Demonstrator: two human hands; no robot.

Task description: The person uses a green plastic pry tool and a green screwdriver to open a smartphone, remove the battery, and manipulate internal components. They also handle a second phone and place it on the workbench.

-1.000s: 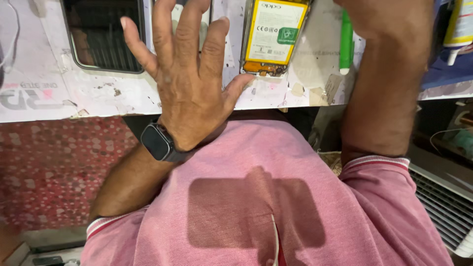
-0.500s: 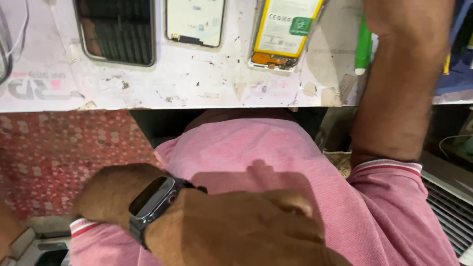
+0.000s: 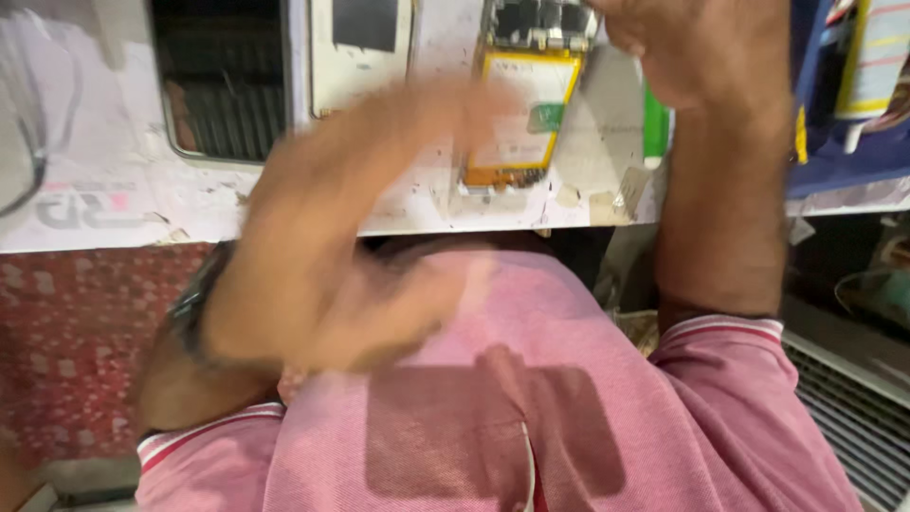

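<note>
Phone (image 3: 519, 104) lies opened up w/ yellow battery exposed — prob mid-repair. Right hand (image 3: 697, 43) rests beside it, grip can't tell; left hand (image 3: 322, 256) blurred, fingers loose — holds nothing.

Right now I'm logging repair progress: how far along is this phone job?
Done: the opened phone lies back-off, its yellow battery exposed. In hand: the right hand rests at the phone's top edge; the blurred left hand sweeps above the bench. Left: the battery still sits inside, and nothing is closed up.
</note>
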